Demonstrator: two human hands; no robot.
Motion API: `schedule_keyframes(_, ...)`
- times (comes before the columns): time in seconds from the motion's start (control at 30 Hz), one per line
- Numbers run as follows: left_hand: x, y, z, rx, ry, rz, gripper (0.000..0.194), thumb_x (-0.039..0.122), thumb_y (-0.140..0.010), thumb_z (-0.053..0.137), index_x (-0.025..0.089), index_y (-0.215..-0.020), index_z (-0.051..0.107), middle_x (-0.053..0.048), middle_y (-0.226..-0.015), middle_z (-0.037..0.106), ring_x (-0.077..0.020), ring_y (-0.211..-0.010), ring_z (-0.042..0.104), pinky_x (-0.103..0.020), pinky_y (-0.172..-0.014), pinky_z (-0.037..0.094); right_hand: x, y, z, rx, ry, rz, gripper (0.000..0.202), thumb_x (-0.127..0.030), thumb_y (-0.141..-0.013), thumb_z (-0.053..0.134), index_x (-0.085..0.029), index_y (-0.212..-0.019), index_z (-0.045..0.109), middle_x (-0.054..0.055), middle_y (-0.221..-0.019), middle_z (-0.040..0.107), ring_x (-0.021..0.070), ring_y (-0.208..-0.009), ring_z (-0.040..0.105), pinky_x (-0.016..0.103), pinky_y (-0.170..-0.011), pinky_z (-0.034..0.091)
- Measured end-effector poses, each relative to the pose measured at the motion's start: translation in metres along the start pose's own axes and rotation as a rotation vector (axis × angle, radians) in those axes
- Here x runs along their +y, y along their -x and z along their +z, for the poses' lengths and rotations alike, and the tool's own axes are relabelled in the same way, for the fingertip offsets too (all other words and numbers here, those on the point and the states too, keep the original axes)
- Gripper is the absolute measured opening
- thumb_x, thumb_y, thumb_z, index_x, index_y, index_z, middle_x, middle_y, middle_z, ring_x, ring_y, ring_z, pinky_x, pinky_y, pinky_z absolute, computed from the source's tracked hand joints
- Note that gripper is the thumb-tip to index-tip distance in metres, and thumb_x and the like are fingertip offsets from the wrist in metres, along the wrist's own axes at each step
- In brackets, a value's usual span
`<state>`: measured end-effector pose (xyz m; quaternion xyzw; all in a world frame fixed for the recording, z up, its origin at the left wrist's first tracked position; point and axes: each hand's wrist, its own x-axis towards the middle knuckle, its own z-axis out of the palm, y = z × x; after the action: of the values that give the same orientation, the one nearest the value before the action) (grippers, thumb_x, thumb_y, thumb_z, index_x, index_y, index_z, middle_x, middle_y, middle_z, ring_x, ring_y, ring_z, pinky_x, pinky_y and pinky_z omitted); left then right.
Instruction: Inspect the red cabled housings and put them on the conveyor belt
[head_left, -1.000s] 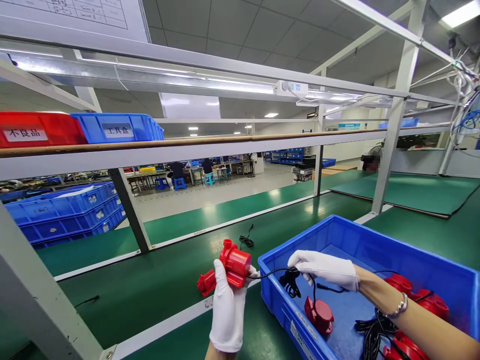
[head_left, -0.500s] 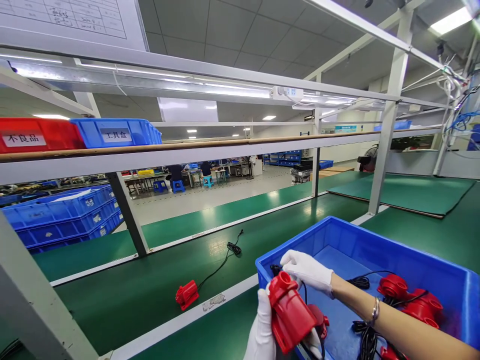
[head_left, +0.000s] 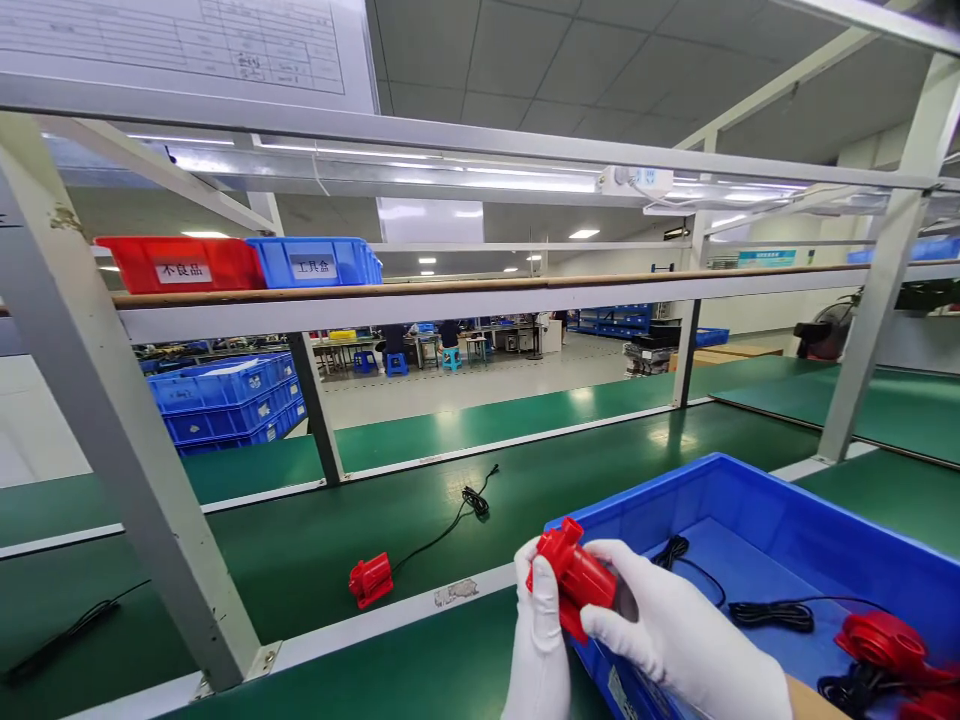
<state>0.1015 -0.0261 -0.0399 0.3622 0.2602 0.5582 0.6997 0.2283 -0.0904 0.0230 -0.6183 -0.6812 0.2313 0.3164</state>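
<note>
Both my white-gloved hands hold a small red pump with a short round spout, above the near left edge of the blue bin. My left hand grips its left side, with the thumb on the front. My right hand is wrapped around its right end, which the fingers partly cover. Inside the bin, at the right, lie other red pumps with bundled black cords. A single red pump lies on the green bench, its black cord trailing to the back right.
A grey rack post rises at the left, and a white rail crosses the green bench. Overhead, a shelf bears a red bin and a small blue bin. Stacked blue crates stand behind. Another black cord lies at far left.
My right hand has moved from the cord at the bin's edge onto the pump's right end. The pump is now turned, with its spout to the upper left. The view has swung left.
</note>
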Motion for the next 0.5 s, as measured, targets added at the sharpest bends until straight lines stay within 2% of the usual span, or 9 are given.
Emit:
schedule_keyframes(0.07, -0.001, 0.004, 0.001, 0.018, -0.088, 0.057, 0.076, 0.082, -0.069, 0.061, 0.019, -0.112, 0.057, -0.008, -0.101, 0.067, -0.025, -0.095, 0.063, -0.034, -0.089, 0.049, 0.0, 0.002, 0.006, 0.006, 0.036, 0.01, 0.038, -0.048, -0.088, 0.055, -0.022, -0.115, 0.056, 0.005, -0.096, 0.068, 0.0197, -0.081, 0.063, 0.029, -0.075, 0.049)
schedule_keyframes(0.13, 0.005, 0.01, 0.004, -0.009, -0.103, 0.056, 0.067, 0.079, -0.077, 0.055, 0.021, -0.112, 0.058, -0.007, -0.101, 0.067, -0.0239, -0.095, 0.062, -0.034, -0.09, 0.048, 0.001, 0.003, 0.008, 0.035, 0.06, 0.007, 0.033, -0.044, -0.087, 0.056, -0.022, -0.112, 0.058, 0.004, -0.096, 0.068, 0.0195, -0.081, 0.064, 0.029, -0.075, 0.05)
schedule_keyframes(0.2, 0.012, 0.016, 0.005, -0.074, -0.05, 0.037, 0.061, 0.076, -0.082, 0.051, 0.023, -0.112, 0.058, -0.006, -0.103, 0.066, -0.0238, -0.098, 0.061, -0.034, -0.094, 0.047, 0.001, 0.006, 0.009, 0.071, 0.077, -0.007, 0.034, -0.041, -0.085, 0.059, -0.023, -0.113, 0.059, 0.004, -0.098, 0.069, 0.0195, -0.083, 0.064, 0.029, -0.078, 0.051)
schedule_keyframes(0.33, 0.018, 0.021, 0.005, -0.169, 0.116, 0.03, 0.063, 0.077, -0.082, 0.049, 0.022, -0.109, 0.061, -0.007, -0.106, 0.062, -0.0234, -0.101, 0.057, -0.034, -0.096, 0.045, 0.004, 0.011, 0.013, 0.076, 0.067, -0.083, 0.044, -0.044, -0.077, 0.071, -0.025, -0.116, 0.061, 0.006, -0.106, 0.068, 0.0224, -0.091, 0.065, 0.03, -0.082, 0.053)
schedule_keyframes(0.5, 0.017, 0.017, 0.0, -0.303, 0.256, 0.049, 0.068, 0.083, -0.077, 0.049, 0.021, -0.103, 0.063, -0.004, -0.085, 0.059, -0.0177, -0.076, 0.054, -0.03, -0.079, 0.046, 0.016, 0.016, 0.019, 0.073, 0.036, -0.138, 0.051, -0.045, -0.073, 0.077, -0.034, -0.121, 0.062, 0.007, -0.107, 0.068, 0.0259, -0.091, 0.065, 0.035, -0.081, 0.055)
